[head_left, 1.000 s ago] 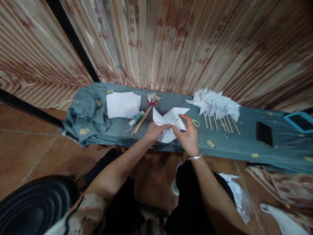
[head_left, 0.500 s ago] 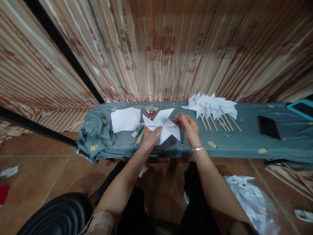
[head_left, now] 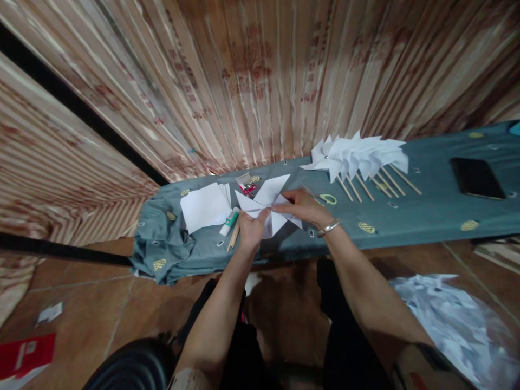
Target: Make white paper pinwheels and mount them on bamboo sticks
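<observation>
My left hand [head_left: 252, 228] grips a white paper pinwheel [head_left: 266, 201] from below, thumb pressed on its centre. My right hand [head_left: 299, 206], with a silver bangle at the wrist, pinches a flap of the same pinwheel at its middle. The pinwheel is held just over the front part of a low table covered in grey-blue cloth [head_left: 406, 216]. A stack of white paper squares [head_left: 203, 206] lies left of my hands. A glue stick [head_left: 228, 221] and thin wooden sticks [head_left: 234, 236] lie beside it.
Several finished pinwheels on sticks [head_left: 361, 157] lie at the right rear of the cloth, green scissors [head_left: 327, 199] in front of them, a black phone [head_left: 475, 177] further right. A small red-and-white box [head_left: 247, 184] sits behind my hands. Paper scraps [head_left: 447, 319] cover the floor at right.
My right hand has come back onto the pinwheel's centre after lifting off it. The camera view has swung left and tilted.
</observation>
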The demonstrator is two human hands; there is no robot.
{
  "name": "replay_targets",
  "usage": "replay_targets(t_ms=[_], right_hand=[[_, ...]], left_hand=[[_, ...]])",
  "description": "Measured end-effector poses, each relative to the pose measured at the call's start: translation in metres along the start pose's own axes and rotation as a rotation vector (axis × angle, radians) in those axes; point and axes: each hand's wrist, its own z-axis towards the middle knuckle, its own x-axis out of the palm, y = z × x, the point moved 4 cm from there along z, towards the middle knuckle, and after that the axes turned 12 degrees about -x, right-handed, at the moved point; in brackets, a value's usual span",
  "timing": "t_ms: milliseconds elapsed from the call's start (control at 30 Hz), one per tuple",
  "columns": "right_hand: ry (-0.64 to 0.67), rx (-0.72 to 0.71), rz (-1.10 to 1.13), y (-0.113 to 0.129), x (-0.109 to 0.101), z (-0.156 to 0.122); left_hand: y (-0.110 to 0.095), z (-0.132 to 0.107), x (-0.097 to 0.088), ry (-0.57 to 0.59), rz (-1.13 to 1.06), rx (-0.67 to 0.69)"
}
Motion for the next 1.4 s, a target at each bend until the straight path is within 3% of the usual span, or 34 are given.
replay_targets(t_ms=[100, 333, 667, 1200, 1400], right_hand=[[-0.005, 0.062, 0.048, -0.011, 0.007, 0.002], [-0.005, 0.086, 0.156, -0.011, 0.02, 0.006], [-0.043, 0.089, -0.06, -0.003, 0.031, 0.009], [-0.006, 0.072, -0.05, -0.002, 0.041, 0.007], [0.023, 0.075, -0.072, 0.0, 0.043, 0.005]], left_hand=[[0.001, 0.0, -0.001, 0.05, 0.003, 0.015], [0.008, 0.001, -0.009, 0.001, -0.078, -0.085], [0.005, -0.004, -0.025, -0.079, 0.04, -0.119], [0.003, -0.01, -0.031, -0.022, -0.039, -0.161], [0.01, -0.009, -0.036, -0.071, -0.053, -0.181]])
